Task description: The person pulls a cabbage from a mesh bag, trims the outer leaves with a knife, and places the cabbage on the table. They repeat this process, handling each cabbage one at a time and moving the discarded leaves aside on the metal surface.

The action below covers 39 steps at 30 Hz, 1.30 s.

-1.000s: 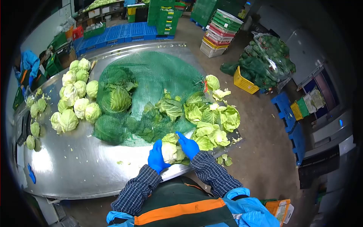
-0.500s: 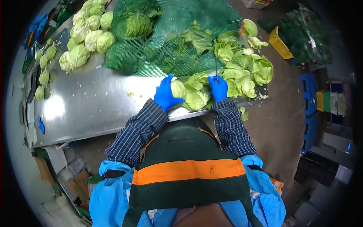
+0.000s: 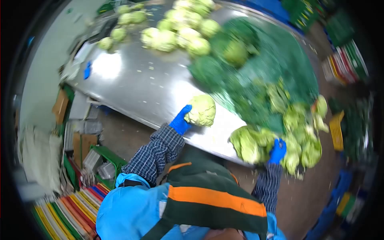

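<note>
A trimmed, pale green cabbage (image 3: pixel 201 111) is in my blue-gloved left hand (image 3: pixel 182 121), which grips its left side just over the front part of the metal table (image 3: pixel 136 94). Away to the right, my right hand (image 3: pixel 277 151), also gloved in blue, is closed beside loose outer cabbage leaves (image 3: pixel 249 144). A thin-bladed knife stood up from that fist a moment ago; now the blade is hardly discernible in the blur. More leaves (image 3: pixel 294 146) lie heaped just beyond the right hand.
A green mesh sack (image 3: pixel 276 76) with cabbages in it covers the table's right side. Several trimmed cabbages (image 3: pixel 186 30) are grouped at the back, smaller ones (image 3: pixel 118 34) farther left. A blue glove (image 3: pixel 87 70) lies near the left edge. A yellow crate (image 3: pixel 337 130) stands at right.
My view has swung left. The left hand has carried the cabbage left, away from the leaves, and the hands are farther apart. The right hand stays by the leaf heap.
</note>
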{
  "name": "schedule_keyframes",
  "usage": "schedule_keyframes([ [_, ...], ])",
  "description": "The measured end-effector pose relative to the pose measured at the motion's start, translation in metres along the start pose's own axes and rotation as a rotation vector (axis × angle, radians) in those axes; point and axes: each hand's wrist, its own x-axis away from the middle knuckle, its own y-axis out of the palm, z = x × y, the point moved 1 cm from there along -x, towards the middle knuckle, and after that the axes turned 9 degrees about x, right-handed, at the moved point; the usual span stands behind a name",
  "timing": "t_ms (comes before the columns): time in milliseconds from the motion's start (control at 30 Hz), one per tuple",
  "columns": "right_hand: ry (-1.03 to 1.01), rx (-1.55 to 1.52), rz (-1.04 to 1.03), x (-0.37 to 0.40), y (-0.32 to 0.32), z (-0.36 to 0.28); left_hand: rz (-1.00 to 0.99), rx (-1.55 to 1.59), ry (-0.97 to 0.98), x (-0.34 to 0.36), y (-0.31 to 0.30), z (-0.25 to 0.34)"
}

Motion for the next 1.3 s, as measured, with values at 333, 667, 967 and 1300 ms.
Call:
schedule_keyframes([
  [333, 0.187, -0.193, -0.314, 0.033, 0.072, -0.196, 0.242, 0.225, 0.260, -0.051, -0.163, 0.240],
  [667, 0.256, -0.320, -0.250, 0.035, 0.161, -0.255, -0.311, -0.561, 0.252, -0.200, 0.080, 0.189],
  [967, 0.229, -0.298, -0.145, -0.045, 0.155, -0.298, -0.698, -2.231, 0.386, -0.349, 0.168, 0.067],
  [1300, 0.390, -0.423, -0.621, 0.007, 0.205, -0.267, -0.632, -1.954, 0.610, -0.276, 0.099, 0.136],
])
